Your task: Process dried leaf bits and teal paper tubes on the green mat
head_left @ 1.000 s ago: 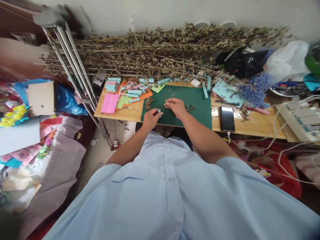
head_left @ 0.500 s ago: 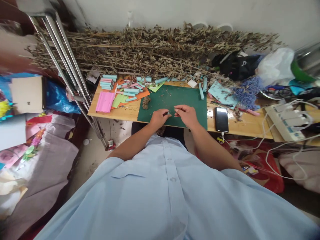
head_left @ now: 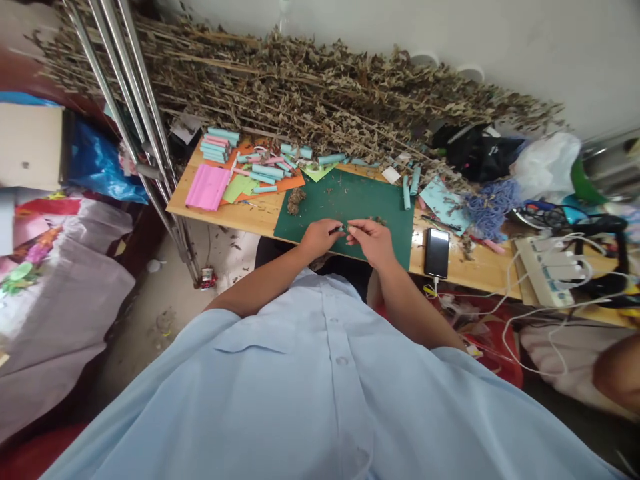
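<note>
Over the near edge of the green mat, my left hand and my right hand nearly meet at the fingertips. Thumb and fingers of the left are pinched at a tiny pale bit, too small to name. The right pinches too, right beside it, and what lies between its fingers is hidden. A brown clump of dried leaves rests on the mat beyond my left hand. Leaf crumbs are scattered over the mat, some just past my right hand.
Light blue paper rolls and a pink folded paper lie at left. Long dried stems span the back. A phone on a cable, blue string and a power strip are at right. Metal poles stand left.
The camera view has tilted and shifted. My fingertips have come closer together, the right hand moving toward the left. Someone's bare limb now shows at the far right edge.
</note>
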Tool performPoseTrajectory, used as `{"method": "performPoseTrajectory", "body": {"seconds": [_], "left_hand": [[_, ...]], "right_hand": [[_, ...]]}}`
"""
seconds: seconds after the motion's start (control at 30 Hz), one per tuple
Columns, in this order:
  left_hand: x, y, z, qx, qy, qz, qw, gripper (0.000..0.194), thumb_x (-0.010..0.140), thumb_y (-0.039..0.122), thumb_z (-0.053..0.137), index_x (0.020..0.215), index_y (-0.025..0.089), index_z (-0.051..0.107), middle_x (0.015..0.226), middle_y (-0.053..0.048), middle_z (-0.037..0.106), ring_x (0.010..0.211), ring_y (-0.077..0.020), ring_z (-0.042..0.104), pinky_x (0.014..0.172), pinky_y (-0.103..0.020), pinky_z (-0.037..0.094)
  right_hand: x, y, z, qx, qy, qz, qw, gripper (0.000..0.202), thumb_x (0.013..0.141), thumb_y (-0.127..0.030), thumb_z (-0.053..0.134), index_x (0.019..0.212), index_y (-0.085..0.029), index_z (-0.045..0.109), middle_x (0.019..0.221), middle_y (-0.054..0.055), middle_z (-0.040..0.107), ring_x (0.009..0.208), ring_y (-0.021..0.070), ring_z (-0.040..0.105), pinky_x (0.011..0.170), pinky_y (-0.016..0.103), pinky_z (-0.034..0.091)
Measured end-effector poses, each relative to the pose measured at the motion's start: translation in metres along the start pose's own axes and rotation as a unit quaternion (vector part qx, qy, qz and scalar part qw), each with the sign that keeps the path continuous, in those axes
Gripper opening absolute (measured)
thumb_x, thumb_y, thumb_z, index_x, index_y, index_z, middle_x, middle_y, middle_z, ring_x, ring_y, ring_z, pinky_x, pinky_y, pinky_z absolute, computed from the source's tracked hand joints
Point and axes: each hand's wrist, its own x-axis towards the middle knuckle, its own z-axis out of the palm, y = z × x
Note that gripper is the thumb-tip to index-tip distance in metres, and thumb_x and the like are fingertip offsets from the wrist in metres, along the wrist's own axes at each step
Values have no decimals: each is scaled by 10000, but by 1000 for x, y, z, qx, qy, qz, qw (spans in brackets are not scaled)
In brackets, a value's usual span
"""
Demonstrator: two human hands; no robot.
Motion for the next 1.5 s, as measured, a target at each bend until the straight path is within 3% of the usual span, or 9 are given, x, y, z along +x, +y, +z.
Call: {"method": "performPoseTrajectory", "body": {"seconds": [0.27,0.47,0.57,0.8,0.97,1.33,1.5], "left_hand": [[-2,2,-1,-16,-6,38,999,173,985,272,665,1048,179,797,935,-66,752,856,-167,656,807,-268,471],[-2,-3,3,-23,6,69,997,172,997,275,663,1055,185,797,954,-66,762,887,-170,675,822,-265,490],[-2,-6,6,-17,7,77,997,186,1007,301,655,1061,189,795,951,-61,761,892,-175,678,823,-270,498],[-1,-7,7,3,6,79,997,212,1024,320,630,1048,182,789,947,-69,759,893,-180,681,820,-273,497],[-2,-5,6,-2,5,90,996,213,1029,305,614,998,177,782,922,-65,743,895,-176,677,811,-264,487],[-2,-8,10,21,-2,90,996,174,1002,265,633,1006,175,781,950,-71,745,906,-183,685,814,-272,497],[-2,-8,9,18,2,88,996,167,997,255,633,963,168,772,922,-68,733,885,-182,679,804,-269,499]], "right_hand": [[0,-11,-3,-181,-13,-60,982,241,889,-432,710,973,-210,751,794,22,745,699,173,706,674,321,609],[7,-32,-7,-384,-61,-144,910,174,926,-280,637,972,-239,801,952,59,806,930,242,731,905,396,564],[9,-42,-4,-441,-84,-171,877,197,927,-232,610,960,-231,804,993,72,813,971,262,729,924,407,543],[8,-52,-2,-463,-77,-136,873,140,923,-264,651,949,-235,786,867,50,794,817,238,713,827,370,532],[6,-55,-8,-459,-113,-162,866,180,917,-222,620,971,-239,791,986,60,807,937,245,721,881,370,526],[18,-74,3,-584,-164,-132,784,173,913,-182,599,927,-202,770,962,88,793,889,246,695,830,353,480],[20,-75,8,-587,-141,-112,789,172,896,-196,624,948,-219,786,913,72,792,847,237,688,809,340,471]]}}
